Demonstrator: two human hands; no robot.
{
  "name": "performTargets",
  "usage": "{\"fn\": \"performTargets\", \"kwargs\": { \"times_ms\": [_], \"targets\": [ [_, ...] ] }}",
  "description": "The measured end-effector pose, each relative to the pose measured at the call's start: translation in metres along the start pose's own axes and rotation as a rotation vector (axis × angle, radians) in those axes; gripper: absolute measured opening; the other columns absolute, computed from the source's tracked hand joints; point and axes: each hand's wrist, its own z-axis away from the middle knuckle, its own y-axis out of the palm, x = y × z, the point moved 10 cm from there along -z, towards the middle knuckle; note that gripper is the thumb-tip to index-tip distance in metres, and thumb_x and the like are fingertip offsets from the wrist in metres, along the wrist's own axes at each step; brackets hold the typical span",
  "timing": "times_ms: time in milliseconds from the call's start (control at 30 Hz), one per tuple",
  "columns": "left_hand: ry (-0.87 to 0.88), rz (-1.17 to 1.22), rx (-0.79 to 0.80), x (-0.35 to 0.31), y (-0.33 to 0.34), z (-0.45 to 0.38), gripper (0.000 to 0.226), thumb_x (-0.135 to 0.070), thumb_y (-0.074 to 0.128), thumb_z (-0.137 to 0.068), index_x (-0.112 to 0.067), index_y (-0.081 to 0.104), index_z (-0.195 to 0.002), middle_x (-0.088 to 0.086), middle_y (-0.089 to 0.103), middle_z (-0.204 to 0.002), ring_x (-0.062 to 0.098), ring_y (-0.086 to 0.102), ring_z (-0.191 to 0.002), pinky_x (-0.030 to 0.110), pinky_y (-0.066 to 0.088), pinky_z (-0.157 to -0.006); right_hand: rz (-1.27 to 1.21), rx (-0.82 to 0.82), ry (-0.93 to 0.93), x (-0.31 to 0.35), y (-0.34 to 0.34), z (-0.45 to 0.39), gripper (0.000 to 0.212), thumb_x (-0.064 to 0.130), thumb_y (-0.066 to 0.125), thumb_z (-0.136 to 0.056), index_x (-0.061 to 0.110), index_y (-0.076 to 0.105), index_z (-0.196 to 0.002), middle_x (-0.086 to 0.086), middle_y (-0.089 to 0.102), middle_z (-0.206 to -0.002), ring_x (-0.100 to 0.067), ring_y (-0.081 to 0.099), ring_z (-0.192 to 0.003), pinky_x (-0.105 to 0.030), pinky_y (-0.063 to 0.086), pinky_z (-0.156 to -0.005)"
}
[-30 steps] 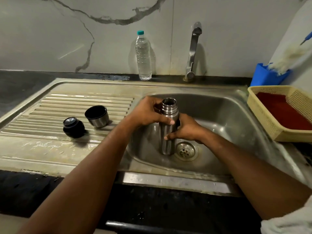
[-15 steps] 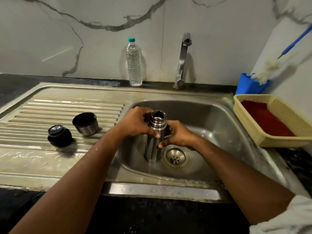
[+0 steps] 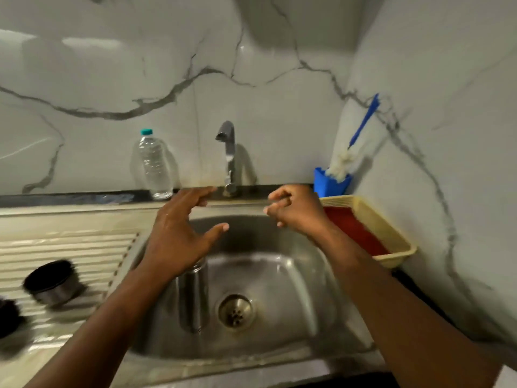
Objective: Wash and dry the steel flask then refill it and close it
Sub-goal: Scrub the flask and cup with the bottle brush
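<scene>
The steel flask (image 3: 193,298) stands upright and uncapped in the sink basin (image 3: 293,289), left of the drain (image 3: 235,312); my left wrist hides its mouth. My left hand (image 3: 179,236) hovers above it with fingers spread, holding nothing. My right hand (image 3: 293,210) is raised over the basin near the tap (image 3: 228,152), fingers loosely curled and empty. The flask's cup lid (image 3: 51,282) and black stopper (image 3: 8,317) sit on the drainboard at the left.
A clear water bottle (image 3: 155,163) stands on the ledge left of the tap. A blue holder (image 3: 331,183) with a bottle brush (image 3: 355,147) sits in the right corner. A yellow basket (image 3: 391,228) with a red cloth lies right of the sink.
Both hands have let go of the flask and risen toward the tap. The flask stays standing in the basin. The camera has tilted upward.
</scene>
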Motion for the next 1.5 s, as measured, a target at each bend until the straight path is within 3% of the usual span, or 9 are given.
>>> {"fn": "performTargets", "kwargs": {
  "times_ms": [167, 333, 533, 733, 833, 1067, 1233, 1367, 1500],
  "targets": [
    [0.008, 0.091, 0.144, -0.057, 0.100, -0.063, 0.072, -0.035, 0.091, -0.078, -0.025, 0.060, -0.142, -0.005, 0.068, -0.126, 0.008, 0.066, -0.107, 0.025, 0.054, -0.094, 0.080, -0.482, 0.055, -0.002, -0.141, -0.029, 0.021, 0.036, 0.072, -0.059, 0.017, 0.071, -0.068, 0.004, 0.072, -0.060, -0.021, 0.074, -0.064, -0.041, 0.064, -0.073],
    [-0.137, 0.118, 0.236, -0.056, 0.208, -0.119, 0.080, -0.036, 0.094, -0.074, -0.018, 0.059, -0.143, 0.004, 0.069, -0.128, 0.019, 0.068, -0.111, 0.032, 0.057, -0.091, 0.168, -0.559, 0.154, -0.011, -0.192, -0.058, 0.042, 0.048, 0.079, -0.055, 0.015, 0.064, -0.076, -0.001, 0.074, -0.068, -0.024, 0.074, -0.060, -0.042, 0.065, -0.060],
    [-0.236, 0.102, 0.356, -0.039, 0.303, -0.165, 0.109, -0.042, 0.097, -0.069, -0.011, 0.039, -0.156, 0.012, 0.052, -0.154, 0.028, 0.053, -0.138, 0.040, 0.049, -0.106, 0.325, -0.559, 0.063, -0.006, -0.196, -0.087, 0.036, 0.041, 0.084, -0.076, 0.012, 0.070, -0.093, 0.000, 0.075, -0.087, -0.020, 0.074, -0.076, -0.041, 0.064, -0.067],
    [-0.193, 0.080, 0.435, -0.031, 0.353, -0.182, 0.066, -0.048, 0.096, -0.066, -0.013, 0.065, -0.113, 0.006, 0.072, -0.109, 0.020, 0.067, -0.095, 0.033, 0.056, -0.077, 0.417, -0.539, -0.067, 0.001, -0.187, -0.104, 0.016, 0.033, 0.075, -0.093, 0.017, 0.076, -0.093, 0.004, 0.074, -0.086, -0.012, 0.067, -0.076, -0.025, 0.051, -0.065],
    [-0.167, 0.158, 0.409, -0.027, 0.353, -0.179, 0.061, -0.040, 0.098, -0.066, -0.015, 0.069, -0.113, 0.002, 0.074, -0.104, 0.020, 0.070, -0.094, 0.033, 0.059, -0.080, 0.390, -0.641, -0.127, 0.012, -0.194, -0.105, 0.014, 0.031, 0.068, -0.098, 0.019, 0.076, -0.097, 0.004, 0.076, -0.092, -0.010, 0.065, -0.079, -0.020, 0.044, -0.062],
    [-0.169, 0.213, 0.341, -0.025, 0.342, -0.173, 0.070, -0.037, 0.101, -0.062, -0.018, 0.070, -0.122, 0.000, 0.076, -0.110, 0.018, 0.072, -0.099, 0.035, 0.061, -0.090, 0.427, -0.226, -0.144, 0.015, -0.163, -0.117, 0.016, 0.023, 0.072, -0.096, 0.016, 0.074, -0.110, 0.003, 0.073, -0.100, -0.018, 0.073, -0.090, -0.040, 0.062, -0.086],
    [-0.206, 0.175, 0.360, -0.025, 0.345, -0.173, 0.066, -0.038, 0.099, -0.065, -0.017, 0.068, -0.119, -0.001, 0.073, -0.105, 0.017, 0.070, -0.094, 0.031, 0.059, -0.085, 0.485, -0.411, -0.179, 0.025, -0.185, -0.112, 0.014, 0.023, 0.070, -0.098, 0.017, 0.074, -0.110, 0.004, 0.072, -0.102, -0.013, 0.069, -0.093, -0.025, 0.056, -0.082],
    [-0.197, 0.161, 0.376, -0.027, 0.348, -0.176, 0.067, -0.040, 0.099, -0.064, -0.017, 0.069, -0.119, 0.000, 0.074, -0.106, 0.017, 0.070, -0.094, 0.030, 0.058, -0.084, 0.353, -0.275, -0.122, 0.005, -0.176, -0.117, 0.013, 0.019, 0.072, -0.096, 0.016, 0.073, -0.109, -0.002, 0.074, -0.103, -0.021, 0.074, -0.092, -0.041, 0.064, -0.082],
    [-0.205, 0.153, 0.397, -0.024, 0.352, -0.176, 0.064, -0.039, 0.098, -0.066, -0.016, 0.067, -0.117, 0.001, 0.074, -0.104, 0.019, 0.070, -0.093, 0.034, 0.060, -0.085, 0.400, -0.378, -0.157, 0.007, -0.187, -0.114, 0.010, 0.019, 0.071, -0.097, 0.016, 0.074, -0.106, -0.001, 0.075, -0.100, -0.019, 0.074, -0.088, -0.041, 0.064, -0.082]
  ]
}}
